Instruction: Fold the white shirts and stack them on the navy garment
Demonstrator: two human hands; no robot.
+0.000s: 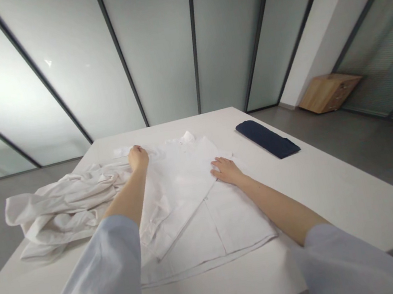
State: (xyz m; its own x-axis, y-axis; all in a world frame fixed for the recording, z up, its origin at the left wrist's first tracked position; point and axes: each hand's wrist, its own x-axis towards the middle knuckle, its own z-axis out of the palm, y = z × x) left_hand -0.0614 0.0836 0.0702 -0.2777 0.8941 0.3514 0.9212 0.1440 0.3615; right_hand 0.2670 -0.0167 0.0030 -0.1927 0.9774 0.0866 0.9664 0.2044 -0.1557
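Note:
A white shirt (188,184) lies spread on the table, its collar at the far end and its hem toward me. One sleeve runs diagonally across the body of the shirt. My left hand (138,157) is closed at the shirt's far left side, pinching the white cloth there; the fingertips are partly hidden. On the right side of the shirt, my right hand (226,170) rests flat with its fingers spread, pressing on the fabric near the cuff end of the folded sleeve.
A crumpled heap of white cloth (73,204) sits at the left, by my left forearm. A folded dark blue cloth (266,138) lies on the white table (343,202) at the right. Beyond stand frosted glass panels (156,47) and a wooden cabinet (327,92) on the floor.

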